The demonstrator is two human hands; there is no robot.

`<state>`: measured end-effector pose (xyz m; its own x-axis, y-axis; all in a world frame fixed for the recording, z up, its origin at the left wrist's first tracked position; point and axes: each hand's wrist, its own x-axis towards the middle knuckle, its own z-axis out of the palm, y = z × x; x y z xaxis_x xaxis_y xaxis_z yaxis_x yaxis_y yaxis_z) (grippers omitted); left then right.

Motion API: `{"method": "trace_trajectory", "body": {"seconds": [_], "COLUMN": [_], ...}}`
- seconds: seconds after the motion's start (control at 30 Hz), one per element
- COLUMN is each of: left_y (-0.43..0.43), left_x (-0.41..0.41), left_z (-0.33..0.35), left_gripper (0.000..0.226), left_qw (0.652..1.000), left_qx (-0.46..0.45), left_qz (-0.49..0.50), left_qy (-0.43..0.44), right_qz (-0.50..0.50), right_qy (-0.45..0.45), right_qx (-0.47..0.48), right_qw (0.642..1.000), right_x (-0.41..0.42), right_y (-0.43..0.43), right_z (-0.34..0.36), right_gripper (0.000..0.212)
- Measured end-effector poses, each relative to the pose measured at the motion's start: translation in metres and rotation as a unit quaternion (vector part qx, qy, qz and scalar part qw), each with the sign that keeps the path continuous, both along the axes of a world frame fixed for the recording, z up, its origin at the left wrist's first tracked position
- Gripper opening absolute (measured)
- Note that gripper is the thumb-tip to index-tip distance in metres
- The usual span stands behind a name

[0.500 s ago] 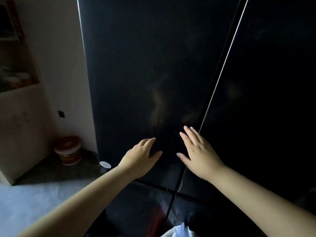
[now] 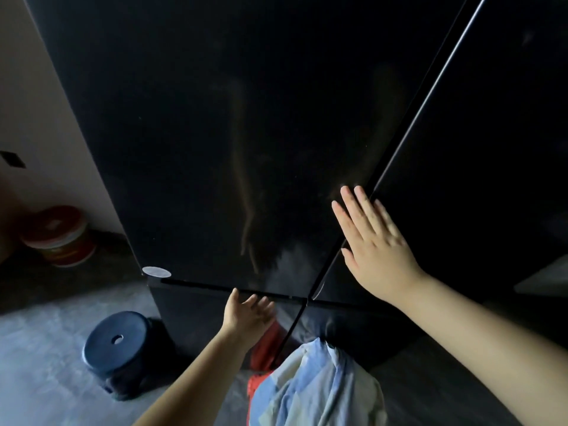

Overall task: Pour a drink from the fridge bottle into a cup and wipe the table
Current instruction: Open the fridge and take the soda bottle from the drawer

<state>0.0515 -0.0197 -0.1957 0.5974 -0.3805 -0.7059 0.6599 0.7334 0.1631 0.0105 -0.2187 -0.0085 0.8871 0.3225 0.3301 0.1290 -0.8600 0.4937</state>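
Note:
A tall glossy black fridge (image 2: 215, 133) with shut doors fills most of the view. A vertical seam (image 2: 408, 130) splits its upper doors, and a horizontal gap (image 2: 215, 286) runs below them. My right hand (image 2: 373, 244) lies flat and open against the fridge at the vertical seam. My left hand (image 2: 247, 315) is lower, fingers spread, its fingertips at the horizontal gap under the left door. Neither hand holds anything. No bottle, cup or table is in view.
A dark blue round plastic stool (image 2: 118, 345) stands on the grey floor by the fridge's lower left corner. A red-lidded bucket (image 2: 57, 235) sits against the wall on the left. Light blue and red clothing (image 2: 313, 388) hangs below me.
My left hand has dropped from the door face to the gap under the left door. My right hand stays at the vertical seam. The camera has tilted down, bringing the stool into view.

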Motion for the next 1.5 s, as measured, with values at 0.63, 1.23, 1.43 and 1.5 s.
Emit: {"method": "trace_trajectory", "body": {"seconds": [0.63,1.23,1.43,1.5], "left_y": [-0.059,-0.060,-0.043,-0.034], "left_x": [0.022,0.014,-0.016,-0.026], "left_z": [-0.039,-0.045,-0.047,-0.048], "left_gripper": [0.069,0.071,0.075,0.077], "left_qw": [0.990,0.990,0.997,0.998], "left_qx": [-0.086,-0.083,-0.045,-0.045], "left_qz": [0.099,0.111,0.062,0.046], "left_qy": [0.058,0.034,0.019,0.015], "right_qz": [-0.056,-0.075,-0.067,-0.070], "right_qy": [0.061,0.076,0.072,0.074], "right_qx": [-0.012,-0.019,-0.007,0.009], "right_qw": [0.996,0.994,0.995,0.995], "right_x": [0.001,-0.007,-0.035,-0.046], "right_y": [0.006,0.012,0.020,0.027], "right_z": [-0.017,-0.015,-0.021,-0.026], "right_gripper": [0.081,0.082,0.085,0.086]}}
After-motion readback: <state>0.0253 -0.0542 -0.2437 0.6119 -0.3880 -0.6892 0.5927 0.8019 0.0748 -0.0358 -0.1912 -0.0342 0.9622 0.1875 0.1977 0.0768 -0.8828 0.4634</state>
